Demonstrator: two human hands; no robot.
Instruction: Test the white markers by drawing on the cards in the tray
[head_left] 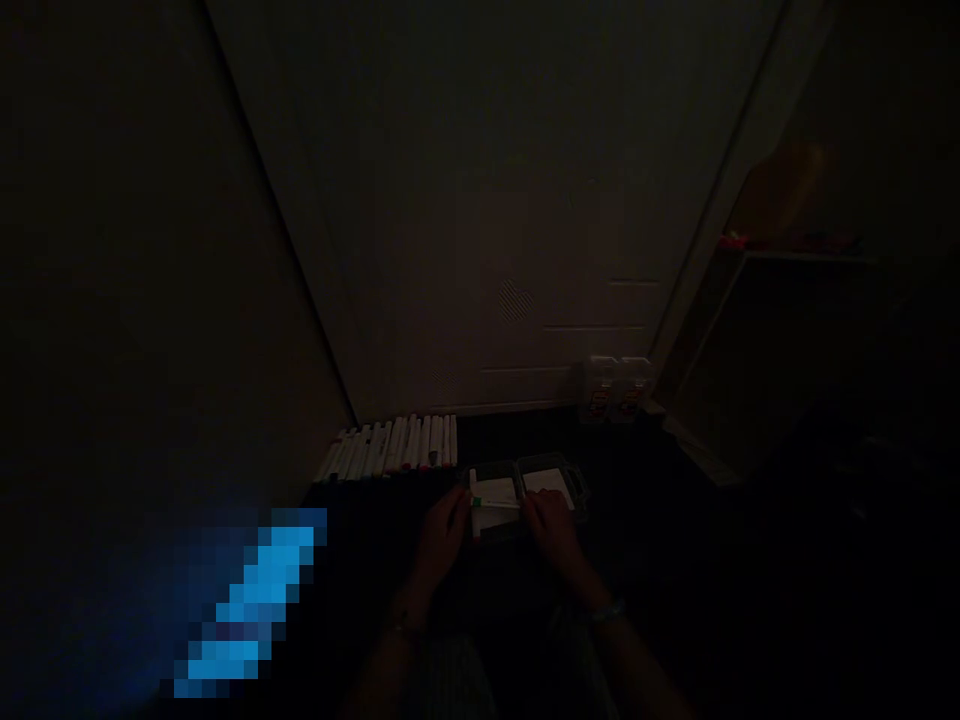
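Note:
The scene is very dark. A white marker (pixel 499 504) with a green band lies level between my two hands. My left hand (pixel 445 530) is closed at its green-banded end, and my right hand (pixel 553 525) is closed around the other end. Beneath it sits an open clear plastic case (pixel 576 482) with two halves, pale sheets or linings showing inside. Another white marker (pixel 475 522) stands lengthwise along the left side of the case, close to my left fingers. My fingertips are partly lost in shadow.
A row of several white markers (pixel 390 450) lies left of the case, along the wall. Two clear containers with red print (pixel 615 390) stand at the back right. A blurred bright blue patch (pixel 259 600) glows at lower left. A shelf (pixel 810 257) is at right.

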